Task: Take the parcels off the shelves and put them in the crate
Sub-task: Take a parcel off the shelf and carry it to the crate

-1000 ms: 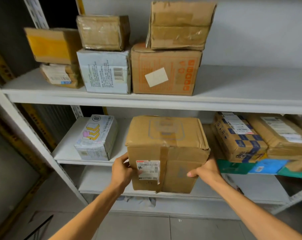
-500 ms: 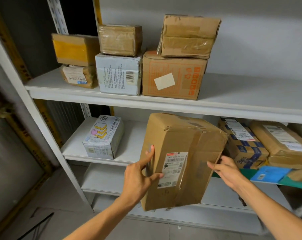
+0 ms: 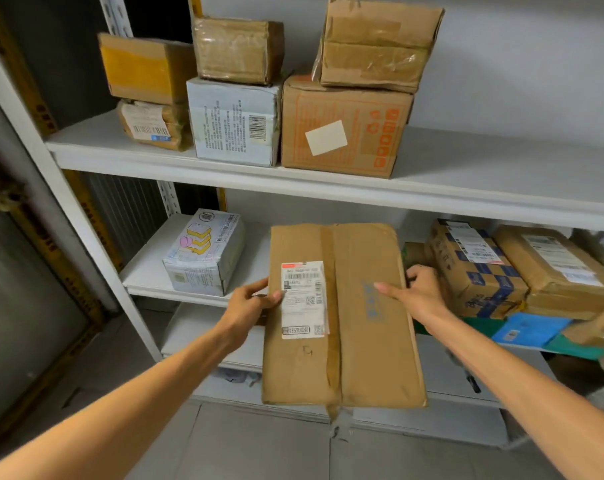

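Parcel (image 3: 356, 323) clasped by curled fingers (image 3: 420, 271) of left hand (image 3: 248, 303), right hand (image 3: 421, 292); blue-checked box (image 3: 473, 271) perhaps touching.

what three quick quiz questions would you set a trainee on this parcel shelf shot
1. True or false: the big brown parcel lies on the floor.
2. Whose thumb is at the edge of the parcel's white label? A left, B right, C neither.
3. How many parcels sit on the upper shelf?

Key
1. False: the left hand and the right hand hold it up in front of the shelves.
2. A.
3. Six, in three stacks of two.
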